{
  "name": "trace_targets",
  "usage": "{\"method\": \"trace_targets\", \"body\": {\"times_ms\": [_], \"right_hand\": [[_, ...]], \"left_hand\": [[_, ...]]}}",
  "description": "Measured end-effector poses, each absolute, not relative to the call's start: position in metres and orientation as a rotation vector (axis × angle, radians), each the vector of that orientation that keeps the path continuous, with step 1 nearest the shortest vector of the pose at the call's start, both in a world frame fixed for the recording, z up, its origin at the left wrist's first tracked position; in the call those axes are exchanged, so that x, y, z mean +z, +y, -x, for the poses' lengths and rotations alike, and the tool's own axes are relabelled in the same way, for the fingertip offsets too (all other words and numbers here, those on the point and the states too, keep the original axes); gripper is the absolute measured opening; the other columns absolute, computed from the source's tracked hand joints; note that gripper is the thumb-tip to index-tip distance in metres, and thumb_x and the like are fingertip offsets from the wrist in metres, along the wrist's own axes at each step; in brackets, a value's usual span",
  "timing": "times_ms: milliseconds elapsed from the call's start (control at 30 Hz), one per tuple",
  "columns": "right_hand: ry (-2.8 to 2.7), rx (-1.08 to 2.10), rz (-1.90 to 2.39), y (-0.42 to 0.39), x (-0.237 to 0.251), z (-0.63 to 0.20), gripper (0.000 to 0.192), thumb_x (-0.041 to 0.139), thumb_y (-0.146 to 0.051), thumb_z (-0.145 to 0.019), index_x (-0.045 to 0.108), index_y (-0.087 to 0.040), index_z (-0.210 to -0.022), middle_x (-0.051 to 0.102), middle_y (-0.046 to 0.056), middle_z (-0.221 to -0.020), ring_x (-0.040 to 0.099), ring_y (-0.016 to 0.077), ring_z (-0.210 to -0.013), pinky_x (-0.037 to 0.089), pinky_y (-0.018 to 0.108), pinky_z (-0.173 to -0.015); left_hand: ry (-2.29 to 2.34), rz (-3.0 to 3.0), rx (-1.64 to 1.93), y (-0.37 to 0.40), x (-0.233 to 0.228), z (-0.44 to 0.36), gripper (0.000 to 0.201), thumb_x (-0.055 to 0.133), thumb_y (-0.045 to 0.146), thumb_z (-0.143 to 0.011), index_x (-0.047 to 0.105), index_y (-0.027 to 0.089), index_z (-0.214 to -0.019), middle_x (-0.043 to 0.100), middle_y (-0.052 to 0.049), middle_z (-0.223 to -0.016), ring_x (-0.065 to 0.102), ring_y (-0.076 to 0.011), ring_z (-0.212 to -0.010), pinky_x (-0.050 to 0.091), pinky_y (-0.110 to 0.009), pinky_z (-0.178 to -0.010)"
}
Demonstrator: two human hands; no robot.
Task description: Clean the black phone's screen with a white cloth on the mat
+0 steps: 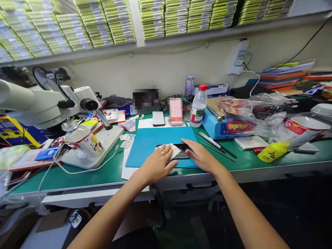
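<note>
A dark smartphone (184, 154) lies flat on a blue work mat (145, 135), its glossy face up. My left hand (158, 162) presses a white wipe (176, 151) onto the phone's left part, fingers together over the wipe and thumb held apart. A ring shows on one of its fingers. At the phone's right end, my right hand (201, 155) grips the edge between thumb and forefinger. The wipe and both hands cover much of the phone.
Tweezers (218, 151) and pen-like tools (213, 141) lie right of the mat. Behind stand a red-capped bottle (198, 107) and a blue device (216, 124). A microscope (88, 103) and white bottle (86, 141) stand left. A yellow bottle (273, 151) is at right.
</note>
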State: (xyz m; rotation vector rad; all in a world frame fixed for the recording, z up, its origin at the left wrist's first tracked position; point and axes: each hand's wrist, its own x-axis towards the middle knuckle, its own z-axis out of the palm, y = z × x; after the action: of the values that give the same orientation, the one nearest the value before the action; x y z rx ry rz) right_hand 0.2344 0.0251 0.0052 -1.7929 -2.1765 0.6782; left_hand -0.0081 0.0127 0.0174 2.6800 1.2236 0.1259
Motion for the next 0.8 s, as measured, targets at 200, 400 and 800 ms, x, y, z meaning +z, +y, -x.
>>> {"method": "trace_targets", "body": {"times_ms": [200, 400, 800], "right_hand": [[-2.235, 0.655, 1.813, 0.026, 0.003, -0.23, 0.108, -0.008, -0.083, -0.066, 0.027, -0.035, -0.155, 0.015, -0.007, -0.152, 0.023, -0.003, -0.152, 0.022, 0.027, -0.145], [-2.269, 0.621, 1.792, 0.022, 0.003, -0.227, 0.108, -0.003, -0.086, -0.064, 0.024, -0.036, -0.156, 0.011, -0.008, -0.153, 0.017, 0.0029, -0.155, 0.018, 0.035, -0.144], [-2.302, 0.555, 1.789, 0.019, 0.0, -0.226, 0.109, -0.004, -0.084, -0.067, 0.026, -0.031, -0.157, 0.014, -0.004, -0.152, 0.019, -0.0004, -0.152, 0.021, 0.029, -0.145]], "left_hand": [[1.144, -2.677, 0.211, 0.036, 0.012, -0.055, 0.071, 0.024, 0.055, -0.107, 0.029, 0.006, -0.158, 0.03, -0.013, -0.161, 0.025, -0.0301, -0.151, 0.021, -0.044, -0.126], [1.188, -2.767, 0.238, 0.024, -0.001, -0.006, 0.069, 0.027, 0.055, -0.107, 0.033, 0.007, -0.157, 0.023, -0.011, -0.163, 0.021, -0.0272, -0.153, 0.022, -0.045, -0.126], [1.134, -2.766, 0.306, 0.013, 0.0, -0.032, 0.102, 0.039, 0.082, -0.09, 0.035, 0.005, -0.157, 0.022, -0.014, -0.163, 0.02, -0.0314, -0.153, 0.018, -0.045, -0.127]]}}
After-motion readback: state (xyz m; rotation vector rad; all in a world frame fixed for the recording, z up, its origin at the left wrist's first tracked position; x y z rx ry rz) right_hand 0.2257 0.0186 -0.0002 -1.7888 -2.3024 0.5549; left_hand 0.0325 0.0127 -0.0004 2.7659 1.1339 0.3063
